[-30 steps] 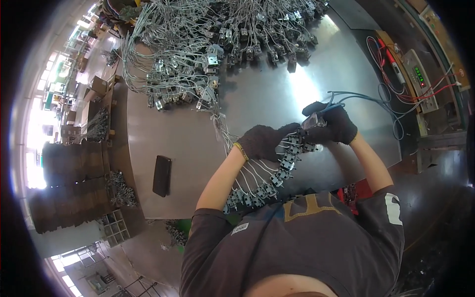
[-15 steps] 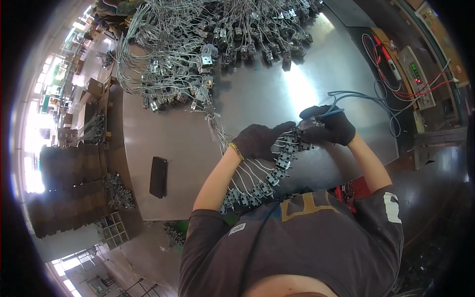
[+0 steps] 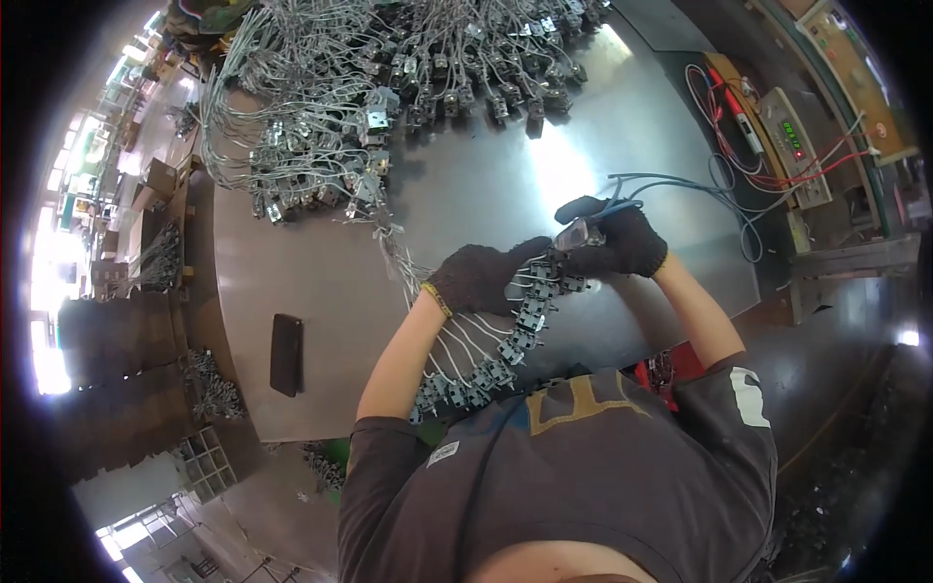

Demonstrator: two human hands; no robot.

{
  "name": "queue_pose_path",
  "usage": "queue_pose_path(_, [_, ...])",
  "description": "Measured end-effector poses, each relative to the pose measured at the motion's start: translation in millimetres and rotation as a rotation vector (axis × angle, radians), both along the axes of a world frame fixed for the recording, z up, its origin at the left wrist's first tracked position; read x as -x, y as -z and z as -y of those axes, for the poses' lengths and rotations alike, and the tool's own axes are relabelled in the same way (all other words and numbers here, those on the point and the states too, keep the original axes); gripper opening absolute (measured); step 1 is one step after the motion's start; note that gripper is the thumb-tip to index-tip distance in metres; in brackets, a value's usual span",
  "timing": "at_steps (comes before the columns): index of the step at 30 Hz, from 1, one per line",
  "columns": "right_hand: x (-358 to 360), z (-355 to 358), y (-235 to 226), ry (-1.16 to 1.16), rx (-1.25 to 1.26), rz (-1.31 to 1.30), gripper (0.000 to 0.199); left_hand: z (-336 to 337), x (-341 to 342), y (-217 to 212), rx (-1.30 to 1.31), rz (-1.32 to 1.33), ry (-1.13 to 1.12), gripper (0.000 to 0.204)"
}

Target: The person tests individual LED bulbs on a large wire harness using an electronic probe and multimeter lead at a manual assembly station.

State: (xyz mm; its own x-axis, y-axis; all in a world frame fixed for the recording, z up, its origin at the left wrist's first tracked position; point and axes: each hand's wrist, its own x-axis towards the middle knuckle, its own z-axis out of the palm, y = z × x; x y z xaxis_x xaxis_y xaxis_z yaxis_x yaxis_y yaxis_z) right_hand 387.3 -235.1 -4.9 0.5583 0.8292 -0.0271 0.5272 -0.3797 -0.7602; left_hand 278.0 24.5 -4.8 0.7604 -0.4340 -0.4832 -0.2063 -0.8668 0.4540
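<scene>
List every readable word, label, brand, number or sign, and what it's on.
Meter: green digits, too small to read surely.
Dark shirt: big tan letters, folded; not transcribed.
White chest tag: too small to read.
White sleeve patch: nothing legible.

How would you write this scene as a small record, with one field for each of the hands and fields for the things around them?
Left hand: dark knitted glove, gripping the white-wired row of small dark grey blocks
Right hand: dark knitted glove, holding a clear plastic-looking plug with blue-grey cables
Plug position: at the row's upper end; whether joined, cannot tell
Surface: grey metal table
Far side: tangled heap of silver-grey cables
Left side: flat black rectangular object
Right side: pale box with green digits
</scene>
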Motion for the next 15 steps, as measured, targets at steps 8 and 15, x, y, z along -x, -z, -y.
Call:
queue_pose_path(8, [2, 3, 5, -0.019, -0.021, -0.013, 0.047, -4, 3, 14, 0.033, 0.099, 0.053, 0.117])
queue_pose_path(15, [25, -1, 11, 0.054, -0.262, -0.027, 0.044, -2, 2, 12, 0.029, 0.062, 0.028, 0.119])
